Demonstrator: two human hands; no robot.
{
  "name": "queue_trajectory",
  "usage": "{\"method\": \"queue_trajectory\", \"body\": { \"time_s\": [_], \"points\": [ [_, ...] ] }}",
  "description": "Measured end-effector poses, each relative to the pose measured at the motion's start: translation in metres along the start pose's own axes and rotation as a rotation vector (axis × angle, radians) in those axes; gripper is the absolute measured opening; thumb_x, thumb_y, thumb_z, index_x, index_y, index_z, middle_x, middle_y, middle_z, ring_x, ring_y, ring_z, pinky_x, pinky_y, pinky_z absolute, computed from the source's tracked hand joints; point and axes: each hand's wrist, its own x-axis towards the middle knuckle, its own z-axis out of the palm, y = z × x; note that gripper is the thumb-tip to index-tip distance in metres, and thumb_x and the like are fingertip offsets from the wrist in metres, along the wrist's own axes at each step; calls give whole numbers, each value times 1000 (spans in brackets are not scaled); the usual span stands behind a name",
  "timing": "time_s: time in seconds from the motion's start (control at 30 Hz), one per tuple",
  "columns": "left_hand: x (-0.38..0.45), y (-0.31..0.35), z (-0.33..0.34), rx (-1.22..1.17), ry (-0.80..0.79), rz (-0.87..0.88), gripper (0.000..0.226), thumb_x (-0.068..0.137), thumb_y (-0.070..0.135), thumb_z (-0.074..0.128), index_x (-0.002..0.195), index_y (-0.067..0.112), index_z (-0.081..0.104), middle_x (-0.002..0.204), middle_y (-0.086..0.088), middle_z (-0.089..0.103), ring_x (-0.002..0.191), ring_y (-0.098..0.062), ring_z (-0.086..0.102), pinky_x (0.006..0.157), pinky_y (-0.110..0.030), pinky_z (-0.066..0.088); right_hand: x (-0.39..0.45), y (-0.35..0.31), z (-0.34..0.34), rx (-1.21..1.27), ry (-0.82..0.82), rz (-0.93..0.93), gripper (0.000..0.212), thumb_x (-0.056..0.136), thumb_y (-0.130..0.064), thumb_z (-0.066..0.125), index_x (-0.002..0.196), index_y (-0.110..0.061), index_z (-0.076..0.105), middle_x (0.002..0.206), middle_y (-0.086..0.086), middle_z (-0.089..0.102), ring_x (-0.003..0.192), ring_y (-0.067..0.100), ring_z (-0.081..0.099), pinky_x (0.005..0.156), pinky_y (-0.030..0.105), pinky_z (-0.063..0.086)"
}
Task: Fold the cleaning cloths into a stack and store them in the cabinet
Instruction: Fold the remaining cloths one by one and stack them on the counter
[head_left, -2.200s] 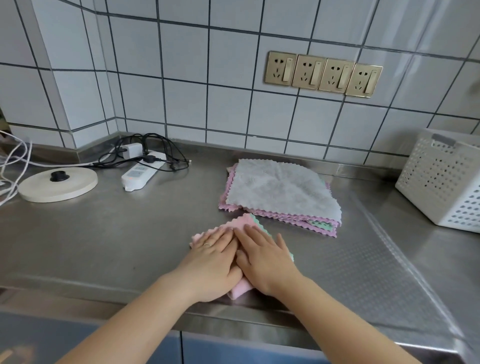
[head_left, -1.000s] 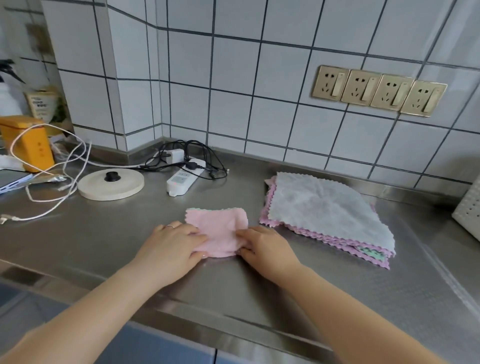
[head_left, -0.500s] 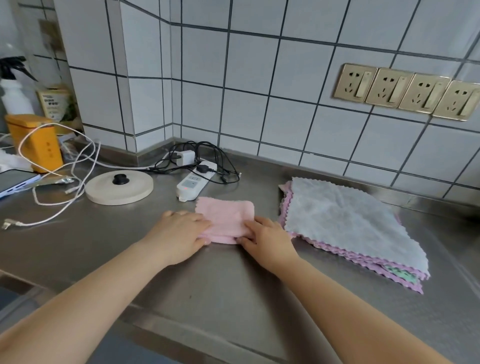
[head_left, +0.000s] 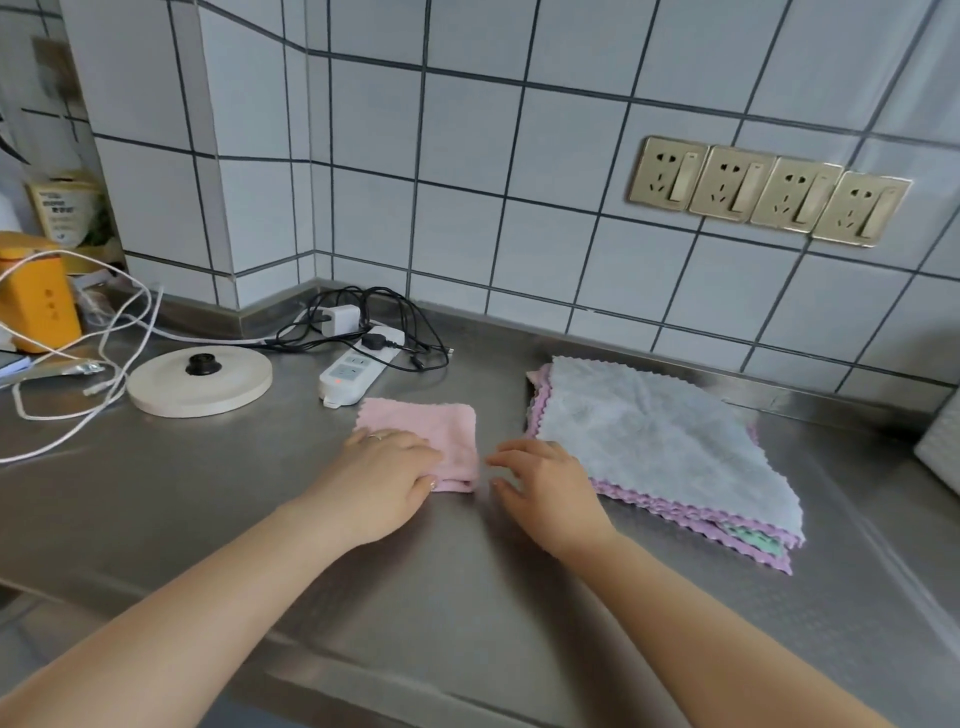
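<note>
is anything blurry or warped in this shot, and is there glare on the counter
Head view: tile lines bow from wide-angle distortion; right hand slightly motion-blurred, left hand and pink cloth sharper; soft, even daylight, only dull sheen on the steel counter, no harsh glare.

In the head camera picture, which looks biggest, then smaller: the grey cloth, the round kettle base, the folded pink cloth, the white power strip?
1. Grey cloth
2. Round kettle base
3. Folded pink cloth
4. White power strip, though it lies farther back, so it is close with the pink cloth.
</note>
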Motion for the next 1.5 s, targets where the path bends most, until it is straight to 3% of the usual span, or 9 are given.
{"method": "queue_trajectory", "body": {
  "time_s": [0.13,0.27,0.4,0.63,0.73,1.0,1.17,1.37,1.5],
  "points": [
    [37,45,1,-116,136,176,36,88,30,34,108,26,64,113,6,64,108,-22,57,91,-35,42,-18,47,-34,-69,106,118,24,80,-17,64,101,-24,73,113,0,66,104,30,58,87,40,47],
    [78,88,12,-95,158,243,31,93,26,44,120,28,60,122,6,59,114,-21,52,90,-32,39,-38,95,-64,-219,35,280,35,84,-21,60,119,-24,63,131,0,55,122,26,47,100,34,37],
    [104,113,22,-34,127,268,33,92,29,51,125,28,55,128,5,54,119,-19,49,92,-30,37,-52,128,-84,-182,-4,374,28,88,-25,56,114,-25,65,126,-4,56,117,21,50,93,29,41],
    [115,115,30,-111,87,220,27,93,24,40,104,25,65,110,6,63,105,-18,56,82,-35,48,-63,142,-94,-169,-68,301,32,86,-35,60,117,-26,64,122,-10,58,115,12,52,90,25,42],
    [116,115,29,-132,99,187,28,92,14,40,106,24,62,108,4,62,101,-21,57,76,-31,45,-64,143,-95,-190,-39,253,17,90,-23,51,99,-22,66,101,-10,63,103,15,58,77,26,44],
    [111,116,18,-363,224,88,30,92,4,42,113,13,61,118,-6,60,107,-27,55,83,-36,44,-72,159,-112,-259,124,488,30,89,-14,47,109,-27,64,102,1,70,91,26,63,64,29,42],
    [97,127,0,-357,427,98,25,94,6,41,110,11,59,104,-6,68,96,-30,59,107,-36,28,-80,147,-137,-147,315,449,22,93,-15,48,108,-17,65,98,7,71,88,31,63,65,30,42],
    [53,127,-20,-341,535,168,22,91,3,45,106,7,61,101,-8,68,89,-34,58,76,-34,37,-111,123,-158,-31,379,341,18,91,-13,55,104,-15,67,93,3,70,84,24,61,68,28,40],
    [6,124,-17,-305,484,283,29,89,18,37,102,12,63,97,-2,67,84,-27,61,65,-30,42,-148,109,-160,33,282,339,15,90,-13,59,101,-17,68,82,-3,69,77,19,61,67,28,44]
  ]
}}
